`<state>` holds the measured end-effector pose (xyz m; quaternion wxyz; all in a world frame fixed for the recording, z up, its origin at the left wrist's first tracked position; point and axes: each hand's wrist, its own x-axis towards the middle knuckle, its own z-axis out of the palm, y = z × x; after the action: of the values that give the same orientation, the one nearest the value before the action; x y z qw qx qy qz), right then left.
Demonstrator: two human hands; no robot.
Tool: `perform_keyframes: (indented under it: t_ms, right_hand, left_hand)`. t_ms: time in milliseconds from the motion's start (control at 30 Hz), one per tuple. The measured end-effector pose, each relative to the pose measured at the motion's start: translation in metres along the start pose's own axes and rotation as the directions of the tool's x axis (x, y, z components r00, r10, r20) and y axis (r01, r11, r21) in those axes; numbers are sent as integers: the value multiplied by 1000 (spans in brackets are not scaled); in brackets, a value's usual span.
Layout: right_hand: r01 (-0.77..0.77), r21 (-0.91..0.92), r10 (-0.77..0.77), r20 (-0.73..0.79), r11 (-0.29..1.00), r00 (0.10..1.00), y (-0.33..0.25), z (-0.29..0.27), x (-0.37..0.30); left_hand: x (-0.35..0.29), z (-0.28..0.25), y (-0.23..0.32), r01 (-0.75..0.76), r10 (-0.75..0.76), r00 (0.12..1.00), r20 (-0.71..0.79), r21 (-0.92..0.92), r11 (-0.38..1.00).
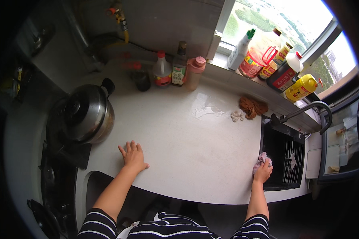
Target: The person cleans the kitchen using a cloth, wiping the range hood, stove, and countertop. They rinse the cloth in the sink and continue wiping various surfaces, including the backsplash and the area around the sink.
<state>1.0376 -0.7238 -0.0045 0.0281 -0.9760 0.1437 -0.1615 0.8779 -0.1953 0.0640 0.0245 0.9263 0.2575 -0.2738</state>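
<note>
My left hand (134, 157) rests on the white countertop (179, 147), fingers spread and holding nothing, a little right of the lidded metal pot (89, 113). At the right, my right hand (263, 171) is closed on a pinkish cleaning cloth (261, 160), at the left rim of the black sink (272, 183). Part of the cloth bunches up beyond the fingers. Toward the back of the counter lies a wet, shiny patch (205, 109). A crumpled brown cloth (252, 107) and a small whitish wad (237, 116) sit near the sink's far left corner.
Along the back wall stand a dark jar (141, 80), a red-capped bottle (162, 71), a dark glass bottle (179, 65) and a pink-lidded cup (195, 73). Several bottles, including a yellow one (302, 88), line the windowsill. A black faucet (321, 104) arches over the sink, which has a rack (293, 161).
</note>
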Motion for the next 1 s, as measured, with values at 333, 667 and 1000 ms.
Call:
perform_keyframes:
  t_ms: [333,667,1000]
  right_hand:
    - [599,752,-737,-236,274,633,-389,-5,-159]
    - [484,562,-606,40,671,794,-502,48,-104]
    - [129,269,-187,203,954,961,-396,73,50]
  left_hand:
    - [23,18,-10,-137,137,990,-20,-2,991]
    - [28,6,1,-116,109,989,99,66,991]
    - [35,-10,14,-109,82,988,128,227,968]
